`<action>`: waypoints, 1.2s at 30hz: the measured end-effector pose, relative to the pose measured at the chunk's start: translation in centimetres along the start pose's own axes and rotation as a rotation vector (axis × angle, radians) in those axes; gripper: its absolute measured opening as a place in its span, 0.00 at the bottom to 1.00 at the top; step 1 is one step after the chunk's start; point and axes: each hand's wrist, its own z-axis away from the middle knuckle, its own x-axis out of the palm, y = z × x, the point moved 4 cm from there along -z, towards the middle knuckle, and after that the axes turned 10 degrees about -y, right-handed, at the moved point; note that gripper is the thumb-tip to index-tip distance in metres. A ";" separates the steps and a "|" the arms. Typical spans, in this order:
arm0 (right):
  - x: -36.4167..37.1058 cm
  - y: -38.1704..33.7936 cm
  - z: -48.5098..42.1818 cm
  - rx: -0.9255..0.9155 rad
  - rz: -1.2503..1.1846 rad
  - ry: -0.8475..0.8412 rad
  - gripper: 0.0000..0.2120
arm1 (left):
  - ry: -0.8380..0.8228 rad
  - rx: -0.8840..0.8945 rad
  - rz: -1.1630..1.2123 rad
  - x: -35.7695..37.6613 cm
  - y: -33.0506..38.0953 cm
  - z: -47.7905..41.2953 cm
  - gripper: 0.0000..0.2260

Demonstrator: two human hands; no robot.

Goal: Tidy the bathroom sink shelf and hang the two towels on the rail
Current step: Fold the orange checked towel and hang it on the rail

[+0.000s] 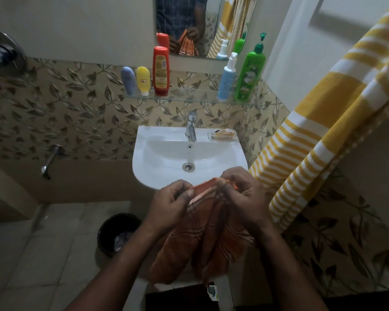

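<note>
- Left hand (170,204) pinches the top hem of the orange towel (200,241) between the thumb and curled fingers.
- Right hand (245,196) grips the same hem just beside the left, with its fingers curled round bunched cloth.
- Orange towel: checked pattern, gathered in folds, hanging down from both hands between the forearms. It is held in front of the sink's near rim and close to the body.
- Sink (157,153): white wall-mounted basin directly behind the hands, with a chrome tap (191,126) at the rear centre.
- A small item (222,134) lies on the right rear corner of the sink. It is possibly a soap dish, but the view is too blurred to confirm.
- Yellow-and-white striped towel (319,135): hangs at the right and drapes diagonally from the upper right corner down to beside the sink. Its support is out of view.
- Glass shelf (189,98): fixed to the leaf-patterned tiles above the tap.
- Left group on the shelf, all upright and close together: grey-blue tube (128,80), yellow tube (143,80), red bottle (160,71).
- Right group on the shelf, upright: pale blue pump bottle (227,80), green pump bottle (250,74).
- Mirror (211,10): mounted above the shelf. It reflects both hands with the orange towel.
- Black bin (109,232): stands on the tiled floor to the left, below the sink.
- Wall tap (51,160): projects from the tiles to the left of the sink.
</note>
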 end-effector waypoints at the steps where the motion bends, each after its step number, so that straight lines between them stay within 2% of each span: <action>1: -0.4 0.3 -0.1 -0.003 -0.032 0.018 0.04 | 0.020 0.000 -0.003 0.0 -0.1 0.0 0.08; 3: -1.2 1.1 0.0 0.073 -0.080 0.018 0.04 | 0.083 0.010 0.007 -0.4 0.1 -0.3 0.07; 7: -1.2 1.9 0.4 0.151 0.012 0.051 0.12 | 0.119 0.056 -0.012 -1.1 1.7 -1.0 0.08; 9: -0.2 1.6 0.3 0.175 0.009 -0.001 0.16 | 0.090 0.114 -0.104 -0.9 2.4 -1.2 0.06; 11: 1.2 1.1 0.1 0.212 0.073 -0.128 0.21 | 0.049 0.146 -0.145 -0.3 3.1 -1.4 0.07; 13: 1.9 0.6 0.0 0.177 0.132 -0.194 0.17 | 0.025 0.154 -0.111 0.1 3.4 -1.6 0.07; 16: 0.9 0.5 -0.5 0.133 -0.004 -0.114 0.13 | -0.002 0.113 -0.059 -0.1 2.6 -1.8 0.10; 19: -0.6 0.4 -1.0 0.101 -0.142 -0.012 0.07 | -0.055 0.115 -0.191 0.3 1.6 -1.5 0.11; 21: -1.2 0.0 -1.1 0.119 -0.264 0.006 0.02 | -0.010 0.146 -0.297 0.4 1.3 -1.4 0.11; 23: -2.0 -0.4 -1.2 0.124 -0.312 0.032 0.05 | 0.106 0.139 -0.307 -0.2 0.9 -1.5 0.09; 25: -2.4 -0.3 -1.1 0.133 -0.318 0.044 0.11 | 0.170 0.073 -0.200 -0.9 0.5 -1.6 0.07; 27: -2.3 0.4 -1.0 0.159 -0.206 0.021 0.12 | 0.144 0.009 -0.058 -1.1 0.4 -1.8 0.07; 29: -1.9 1.3 -0.9 0.200 -0.041 -0.011 0.16 | 0.124 0.014 -0.042 -0.9 0.8 -1.9 0.05; 32: 0.0 1.6 -0.5 0.267 0.146 -0.226 0.25 | 0.115 0.077 -0.115 -0.2 2.0 -1.8 0.08; 34: 1.3 1.3 -0.1 0.247 0.250 -0.317 0.23 | 0.099 0.121 -0.166 0.0 2.5 -1.9 0.09; 36: 1.2 1.2 -0.2 0.211 0.197 -0.251 0.17 | 0.069 0.106 -0.174 -0.1 2.3 -2.0 0.10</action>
